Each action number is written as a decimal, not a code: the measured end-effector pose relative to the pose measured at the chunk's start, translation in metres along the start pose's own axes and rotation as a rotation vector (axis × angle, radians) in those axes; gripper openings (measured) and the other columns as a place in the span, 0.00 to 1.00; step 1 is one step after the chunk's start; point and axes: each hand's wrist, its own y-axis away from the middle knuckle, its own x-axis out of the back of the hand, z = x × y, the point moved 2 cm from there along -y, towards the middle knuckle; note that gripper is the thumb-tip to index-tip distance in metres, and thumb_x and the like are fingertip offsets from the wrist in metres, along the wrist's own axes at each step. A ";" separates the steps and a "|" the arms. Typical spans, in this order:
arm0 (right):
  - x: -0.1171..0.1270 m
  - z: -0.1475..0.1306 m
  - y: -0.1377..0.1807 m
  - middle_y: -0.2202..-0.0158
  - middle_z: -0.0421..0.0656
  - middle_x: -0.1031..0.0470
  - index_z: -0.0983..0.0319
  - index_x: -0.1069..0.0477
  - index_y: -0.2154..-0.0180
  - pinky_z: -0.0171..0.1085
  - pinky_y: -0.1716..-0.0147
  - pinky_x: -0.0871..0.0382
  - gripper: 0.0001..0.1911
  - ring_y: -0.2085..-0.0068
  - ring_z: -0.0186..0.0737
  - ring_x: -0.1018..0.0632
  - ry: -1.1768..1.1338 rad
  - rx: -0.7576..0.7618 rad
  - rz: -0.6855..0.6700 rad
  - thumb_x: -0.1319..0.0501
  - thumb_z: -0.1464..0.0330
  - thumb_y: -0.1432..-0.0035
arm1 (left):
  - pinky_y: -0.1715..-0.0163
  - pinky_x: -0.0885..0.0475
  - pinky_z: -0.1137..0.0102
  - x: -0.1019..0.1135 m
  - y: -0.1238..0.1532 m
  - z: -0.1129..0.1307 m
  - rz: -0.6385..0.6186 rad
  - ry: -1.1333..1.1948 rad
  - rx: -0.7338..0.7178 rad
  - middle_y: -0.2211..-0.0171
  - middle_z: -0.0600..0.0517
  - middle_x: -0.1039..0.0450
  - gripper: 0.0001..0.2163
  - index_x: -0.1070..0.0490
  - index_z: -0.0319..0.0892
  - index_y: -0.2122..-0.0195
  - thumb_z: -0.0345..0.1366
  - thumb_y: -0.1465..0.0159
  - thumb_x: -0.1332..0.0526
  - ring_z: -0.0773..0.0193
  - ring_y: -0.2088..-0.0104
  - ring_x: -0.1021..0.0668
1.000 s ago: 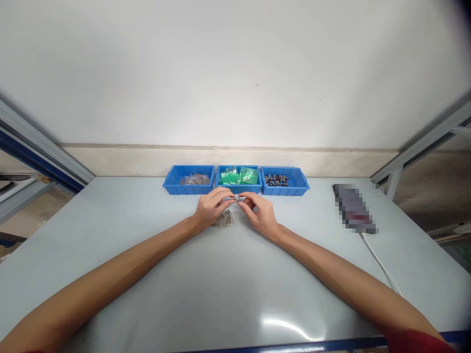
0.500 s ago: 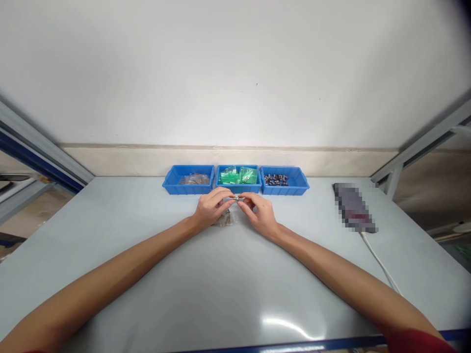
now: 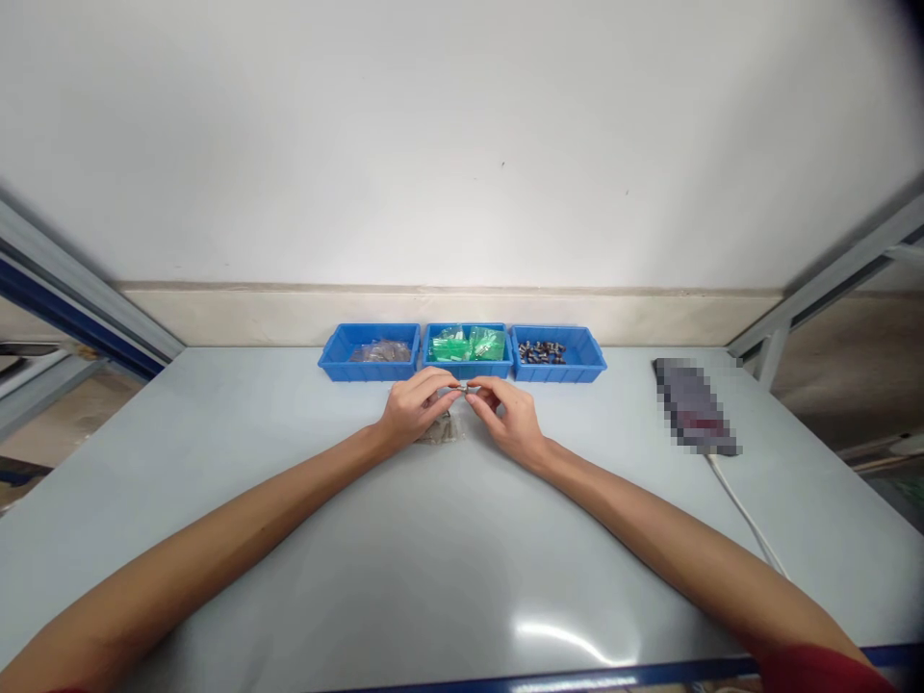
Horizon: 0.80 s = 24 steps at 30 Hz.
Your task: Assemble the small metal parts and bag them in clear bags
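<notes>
A small silvery metal part [image 3: 464, 389] spans the gap between my two hands, just in front of the middle blue bin. Its left end is pinched by the thumb and fingers of my left hand [image 3: 411, 412]. At the other end, my right hand [image 3: 511, 421] grips it between thumb and forefinger. The fingertips cover much of the part, so its exact kind cannot be made out. Below and partly behind my left hand lies a clear plastic bag [image 3: 440, 431] with greyish contents, on the table.
Three blue bins stand along the wall: the left bin [image 3: 334, 368] with clear bags, the middle bin [image 3: 473, 370] with green-and-clear bags, the right bin [image 3: 583, 363] with small dark metal parts. A blurred dark device [image 3: 697, 409] with a white cable [image 3: 747, 515] lies right.
Both hands keep nearly the same place and grip on the small metal part. Nothing else has visibly moved.
</notes>
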 end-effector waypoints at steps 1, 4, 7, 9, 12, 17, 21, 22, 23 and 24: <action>0.000 0.000 0.000 0.73 0.41 0.27 0.62 0.28 0.58 0.34 0.70 0.32 0.11 0.73 0.35 0.28 0.000 -0.001 -0.002 0.43 0.64 0.37 | 0.73 0.30 0.76 0.000 0.000 0.000 -0.001 -0.001 0.004 0.67 0.48 0.24 0.06 0.28 0.38 0.64 0.35 0.34 0.42 0.68 0.69 0.24; -0.001 0.001 0.000 0.74 0.41 0.28 0.61 0.28 0.57 0.34 0.71 0.32 0.11 0.74 0.35 0.29 -0.002 -0.003 -0.013 0.43 0.64 0.37 | 0.73 0.30 0.76 0.000 -0.001 0.000 -0.001 0.004 0.003 0.67 0.48 0.24 0.06 0.28 0.38 0.65 0.34 0.34 0.42 0.68 0.69 0.24; -0.001 0.002 0.001 0.74 0.40 0.28 0.61 0.28 0.57 0.34 0.71 0.32 0.10 0.74 0.35 0.29 -0.013 0.002 -0.016 0.43 0.65 0.37 | 0.73 0.30 0.76 0.000 -0.001 0.000 -0.002 0.008 -0.003 0.67 0.48 0.24 0.06 0.28 0.38 0.65 0.34 0.34 0.42 0.68 0.70 0.24; -0.001 0.002 0.001 0.74 0.40 0.28 0.62 0.28 0.56 0.34 0.71 0.33 0.10 0.74 0.34 0.30 -0.020 0.008 -0.013 0.43 0.65 0.37 | 0.73 0.30 0.76 0.000 0.000 0.000 -0.009 0.007 0.001 0.67 0.48 0.24 0.06 0.27 0.38 0.65 0.34 0.34 0.42 0.68 0.70 0.24; -0.001 0.002 0.001 0.74 0.40 0.28 0.62 0.28 0.57 0.34 0.71 0.32 0.10 0.74 0.34 0.29 -0.021 0.014 -0.010 0.43 0.65 0.37 | 0.73 0.30 0.76 0.000 0.000 0.000 -0.011 0.007 -0.001 0.68 0.47 0.23 0.06 0.27 0.38 0.65 0.34 0.34 0.42 0.68 0.70 0.23; -0.001 0.001 0.001 0.72 0.42 0.25 0.62 0.27 0.57 0.34 0.69 0.31 0.11 0.72 0.35 0.27 -0.016 0.030 0.002 0.43 0.65 0.37 | 0.74 0.31 0.76 0.000 0.000 0.000 -0.002 0.017 -0.023 0.67 0.47 0.24 0.05 0.27 0.38 0.64 0.33 0.35 0.41 0.69 0.70 0.24; -0.001 0.002 0.001 0.72 0.42 0.25 0.62 0.27 0.57 0.34 0.69 0.31 0.10 0.72 0.35 0.27 -0.015 0.034 0.003 0.43 0.65 0.37 | 0.73 0.30 0.76 0.000 0.000 0.000 -0.002 0.026 -0.026 0.67 0.48 0.24 0.05 0.27 0.38 0.64 0.33 0.35 0.41 0.68 0.69 0.24; -0.002 0.003 0.001 0.71 0.42 0.24 0.63 0.27 0.57 0.34 0.68 0.31 0.10 0.72 0.35 0.26 -0.015 0.039 0.004 0.42 0.66 0.37 | 0.73 0.30 0.76 0.000 0.000 -0.001 -0.005 0.025 -0.023 0.68 0.48 0.24 0.05 0.27 0.38 0.65 0.33 0.35 0.41 0.68 0.69 0.24; -0.002 0.003 0.001 0.71 0.42 0.24 0.63 0.27 0.57 0.34 0.68 0.30 0.10 0.72 0.35 0.26 -0.016 0.044 0.006 0.42 0.66 0.38 | 0.73 0.30 0.76 0.000 0.000 -0.001 -0.008 0.024 -0.020 0.68 0.48 0.24 0.05 0.27 0.38 0.65 0.33 0.35 0.41 0.68 0.69 0.24; -0.002 0.003 0.001 0.70 0.42 0.24 0.63 0.27 0.57 0.34 0.68 0.30 0.10 0.71 0.35 0.26 -0.015 0.049 0.009 0.42 0.66 0.38 | 0.72 0.30 0.76 0.000 0.000 -0.001 -0.011 0.023 -0.017 0.68 0.48 0.24 0.05 0.27 0.38 0.65 0.33 0.35 0.40 0.68 0.69 0.24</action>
